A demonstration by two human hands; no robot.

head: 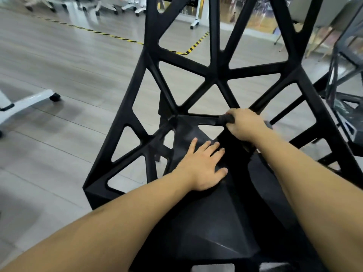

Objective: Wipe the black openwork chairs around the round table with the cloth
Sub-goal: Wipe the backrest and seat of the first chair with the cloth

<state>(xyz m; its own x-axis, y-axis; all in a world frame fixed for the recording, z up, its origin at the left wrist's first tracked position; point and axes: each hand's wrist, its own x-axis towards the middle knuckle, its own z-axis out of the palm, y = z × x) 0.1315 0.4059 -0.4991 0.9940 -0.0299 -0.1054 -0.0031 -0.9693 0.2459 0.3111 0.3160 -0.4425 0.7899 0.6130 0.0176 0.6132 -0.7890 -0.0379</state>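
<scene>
A black openwork chair fills the middle of the view, its triangular struts rising toward the top. My left hand lies flat with spread fingers on the chair's solid black seat part. My right hand grips a dark cloth bunched around a horizontal strut near the seat's back. Only a small dark end of the cloth shows past my fingers.
A second black openwork chair stands at the right edge. White wheeled chair bases sit on the grey wood floor at the left and far back. Yellow-black tape crosses the floor behind.
</scene>
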